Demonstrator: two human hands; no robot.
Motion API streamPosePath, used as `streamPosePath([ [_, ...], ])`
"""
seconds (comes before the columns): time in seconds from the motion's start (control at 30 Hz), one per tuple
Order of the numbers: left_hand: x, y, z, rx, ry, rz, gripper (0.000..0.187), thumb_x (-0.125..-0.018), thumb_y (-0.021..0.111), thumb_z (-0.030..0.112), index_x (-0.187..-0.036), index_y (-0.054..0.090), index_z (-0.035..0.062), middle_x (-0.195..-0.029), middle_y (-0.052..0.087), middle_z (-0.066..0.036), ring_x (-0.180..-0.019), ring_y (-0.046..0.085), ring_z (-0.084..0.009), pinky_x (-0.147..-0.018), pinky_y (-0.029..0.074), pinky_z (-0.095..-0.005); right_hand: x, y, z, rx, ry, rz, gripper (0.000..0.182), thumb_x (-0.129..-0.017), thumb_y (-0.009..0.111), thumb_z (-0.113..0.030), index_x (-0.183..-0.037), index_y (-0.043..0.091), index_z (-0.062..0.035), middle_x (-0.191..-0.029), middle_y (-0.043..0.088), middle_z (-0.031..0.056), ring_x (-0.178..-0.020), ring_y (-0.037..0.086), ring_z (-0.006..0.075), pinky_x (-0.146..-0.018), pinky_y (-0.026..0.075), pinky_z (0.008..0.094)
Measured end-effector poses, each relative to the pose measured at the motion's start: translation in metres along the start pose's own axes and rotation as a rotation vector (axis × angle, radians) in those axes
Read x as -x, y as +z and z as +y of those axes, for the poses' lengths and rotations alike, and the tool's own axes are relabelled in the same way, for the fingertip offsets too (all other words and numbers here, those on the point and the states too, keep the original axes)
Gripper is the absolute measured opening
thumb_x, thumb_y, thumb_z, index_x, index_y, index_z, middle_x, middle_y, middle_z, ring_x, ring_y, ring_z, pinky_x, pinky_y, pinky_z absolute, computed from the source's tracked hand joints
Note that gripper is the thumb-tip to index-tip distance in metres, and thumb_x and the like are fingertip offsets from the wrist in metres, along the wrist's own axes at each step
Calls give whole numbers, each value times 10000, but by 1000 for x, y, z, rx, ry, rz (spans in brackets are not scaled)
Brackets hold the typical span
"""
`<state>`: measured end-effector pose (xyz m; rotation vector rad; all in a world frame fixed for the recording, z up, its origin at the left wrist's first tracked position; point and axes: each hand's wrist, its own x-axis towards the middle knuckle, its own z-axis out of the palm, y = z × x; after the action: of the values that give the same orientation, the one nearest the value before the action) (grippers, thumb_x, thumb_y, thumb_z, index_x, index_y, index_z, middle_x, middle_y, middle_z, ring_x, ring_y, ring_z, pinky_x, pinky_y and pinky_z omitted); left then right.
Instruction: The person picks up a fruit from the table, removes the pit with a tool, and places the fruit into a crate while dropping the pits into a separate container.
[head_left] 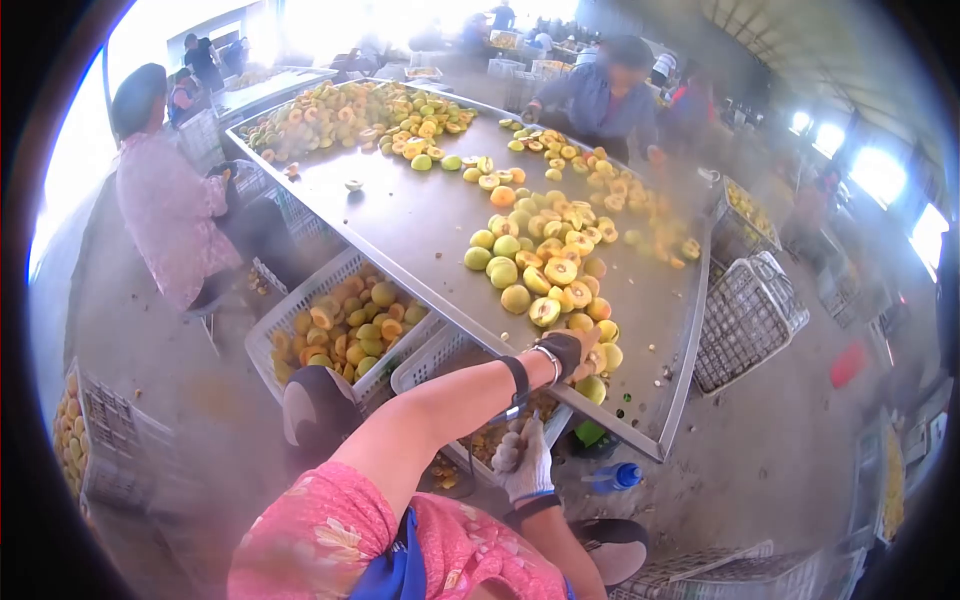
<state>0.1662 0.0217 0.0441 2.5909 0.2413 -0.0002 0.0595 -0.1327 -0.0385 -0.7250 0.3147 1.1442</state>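
My left hand (574,356), in a dark glove, reaches onto the near end of the metal table (400,220). Its fingers curl over a peach at the edge of a pile of whole and halved yellow-green peaches (545,250); the fingertips are partly hidden. Below the table edge, close to my lap, my right hand (524,462) wears a white glove with grey fingers. It is closed, thumb up, and what it grips is too small to make out. Under the table edge, a white crate (262,345) holds peaches, with another crate (415,372) beside it.
A blue bottle (612,477) lies on the floor right of my right hand. Crates (745,320) stand beyond the table's right edge. A person in pink (165,210) sits at the left, and another in blue (610,100) works across the table.
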Motion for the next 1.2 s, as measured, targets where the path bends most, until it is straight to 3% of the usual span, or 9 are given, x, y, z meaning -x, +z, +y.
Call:
streamPosePath([
  [0.23, 9, 4, -12, 360, 61, 171, 600, -824, 678, 240, -1357, 527, 9, -1089, 670, -172, -982, 668, -341, -889, 537, -397, -18, -14, 2, 51, 126, -12, 367, -981, 560, -542, -952, 546, -175, -602, 447, -43, -409, 362, 117, -387, 296, 281],
  [0.4, 56, 0, -39, 1722, 96, 445, 430, -846, 649, 72, -1263, 558, 19, -1072, 658, -110, -995, 669, -228, -865, 564, -358, 18, 31, 4, 475, -231, 76, 390, -960, 587, -566, -993, 599, -178, -617, 474, -51, -413, 403, 106, -375, 316, 269],
  [0.53, 120, -13, -61, 2127, 226, 388, 356, -984, 583, 184, -1304, 505, 52, -1183, 639, -110, -1158, 630, -286, -968, 543, -462, 13, 37, 3, 1257, -962, -35, 322, -1058, 488, -362, -1112, 613, -69, -860, 632, 22, -747, 617, 138, -645, 483, 252],
  [0.6, 142, -17, -70, 2306, 242, 315, 378, -1016, 556, 241, -1336, 483, 54, -1200, 635, -116, -1169, 625, -277, -987, 539, -469, 16, 47, 0, 1337, -1000, -122, 298, -1060, 499, -309, -1138, 611, -44, -894, 617, 28, -816, 592, 115, -713, 469, 253],
  [0.67, 159, -7, -66, 1545, 291, 710, 391, -1037, 516, 276, -1346, 478, 40, -1198, 634, -126, -1161, 625, -269, -982, 541, -463, 31, 79, 0, 1093, -665, -122, 179, -1029, 566, -274, -991, 562, -99, -689, 515, -33, -555, 477, 48, -475, 388, 238],
  [0.77, 176, -1, -73, 844, 240, 854, 378, -1059, 469, 240, -1354, 463, 5, -1205, 622, -147, -1153, 621, -262, -974, 545, -436, 37, 101, 0, 1245, -643, -123, 202, -1029, 563, -265, -1062, 578, -66, -698, 527, -17, -596, 499, 56, -514, 402, 255],
  [0.9, 178, 4, -81, 1266, 215, 740, 367, -1073, 430, 200, -1358, 448, -32, -1211, 603, -164, -1119, 613, -254, -968, 541, -397, 27, 105, 2, 1613, -963, -142, 293, -1028, 552, -272, -1155, 592, -11, -787, 619, 71, -683, 594, 152, -607, 466, 303],
  [1.03, 190, 4, -67, 1031, 305, 801, 397, -1080, 386, 272, -1344, 488, -6, -1199, 602, -157, -1086, 604, -250, -975, 522, -397, 48, 131, 6, 1453, -622, -23, 377, -1012, 561, -289, -1198, 580, 39, -911, 662, 218, -846, 649, 361, -725, 504, 400],
  [1.2, 189, -1, -59, 1871, 193, 660, 302, -1011, 499, 179, -1247, 558, 0, -1108, 628, -132, -980, 638, -224, -850, 552, -338, 21, 104, 14, 1524, -870, -95, 389, -1004, 568, -296, -1204, 575, 37, -914, 660, 237, -904, 642, 418, -761, 505, 428],
])
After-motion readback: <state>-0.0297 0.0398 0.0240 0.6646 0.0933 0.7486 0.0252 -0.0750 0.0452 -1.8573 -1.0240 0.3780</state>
